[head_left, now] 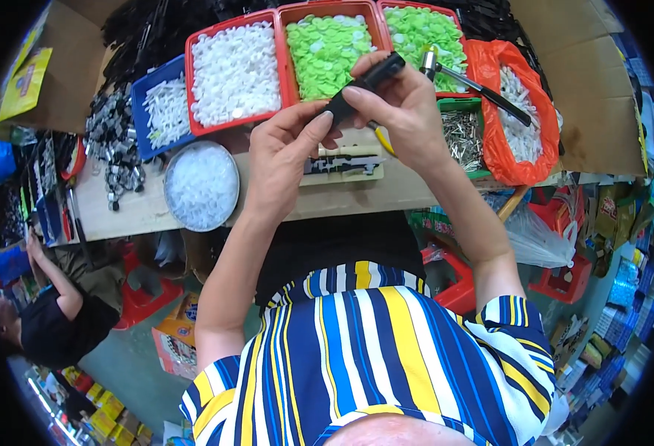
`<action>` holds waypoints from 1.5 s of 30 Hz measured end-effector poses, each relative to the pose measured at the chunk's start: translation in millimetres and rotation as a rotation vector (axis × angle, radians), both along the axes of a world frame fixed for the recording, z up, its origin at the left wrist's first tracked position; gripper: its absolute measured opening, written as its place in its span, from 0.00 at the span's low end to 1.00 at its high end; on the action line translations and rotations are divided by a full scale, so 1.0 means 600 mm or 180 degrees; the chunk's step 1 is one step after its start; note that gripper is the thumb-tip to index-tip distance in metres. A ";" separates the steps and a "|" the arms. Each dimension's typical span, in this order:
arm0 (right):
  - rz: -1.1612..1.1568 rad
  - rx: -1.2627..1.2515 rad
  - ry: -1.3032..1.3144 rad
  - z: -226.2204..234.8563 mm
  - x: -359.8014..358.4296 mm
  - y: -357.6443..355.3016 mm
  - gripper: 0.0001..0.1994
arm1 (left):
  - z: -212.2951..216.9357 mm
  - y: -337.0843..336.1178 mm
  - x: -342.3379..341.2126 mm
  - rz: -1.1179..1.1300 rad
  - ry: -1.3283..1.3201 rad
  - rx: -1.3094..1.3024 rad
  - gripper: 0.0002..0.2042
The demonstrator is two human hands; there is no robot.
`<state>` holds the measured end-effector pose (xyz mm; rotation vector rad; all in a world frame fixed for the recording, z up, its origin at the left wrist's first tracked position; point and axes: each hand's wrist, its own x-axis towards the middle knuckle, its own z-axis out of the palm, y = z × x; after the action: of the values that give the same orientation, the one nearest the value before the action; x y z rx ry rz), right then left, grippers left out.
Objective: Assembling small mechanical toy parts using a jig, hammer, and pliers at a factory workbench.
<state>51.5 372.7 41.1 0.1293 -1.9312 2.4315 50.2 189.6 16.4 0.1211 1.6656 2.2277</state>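
Both my hands are raised over the near part of the table, closed on one black tube-shaped part [362, 89]. My left hand [286, 152] pinches its lower left end between thumb and fingers. Around its upper right end, my right hand [409, 115] has thumb and fingers wrapped. The part slants up to the right. Below it, a cream block [342, 177] lies on the table with a black piece resting in it. A yellow-handled tool [383, 140] shows partly beside my right wrist. The fingers hide the middle of the held part.
Red bins of white pieces [234, 74] and green discs [327, 56] line the back. A hammer [483, 93] lies across a red bag [494, 175]. Left are a blue bin [145, 145], a round dish of clear pieces [202, 186] and metal clips [115, 137]. A co-worker [67, 316] sits left.
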 end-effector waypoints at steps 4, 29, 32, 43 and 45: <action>-0.0491 0.0929 0.0499 -0.005 0.031 0.025 0.29 | 0.012 -0.037 0.005 -0.0143 0.0013 -0.0364 0.13; 0.0467 0.3725 0.1532 -0.068 0.077 0.001 0.13 | -0.008 -0.110 0.028 0.0374 0.1368 -0.2013 0.11; 0.0493 0.3821 0.1501 -0.068 0.076 0.000 0.13 | -0.016 -0.108 0.030 0.0397 0.1479 -0.1943 0.10; 0.0399 0.3559 0.1340 -0.077 0.080 0.009 0.16 | -0.035 -0.040 0.052 -0.0148 0.3499 -0.2907 0.11; 0.0375 0.3604 0.1437 -0.069 0.079 0.018 0.18 | -0.051 -0.021 0.065 -0.0345 0.3789 -0.3010 0.13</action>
<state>98.8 383.5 -0.3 0.7272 -2.7463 0.9036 89.0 177.0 -14.5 1.4031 2.9445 0.9814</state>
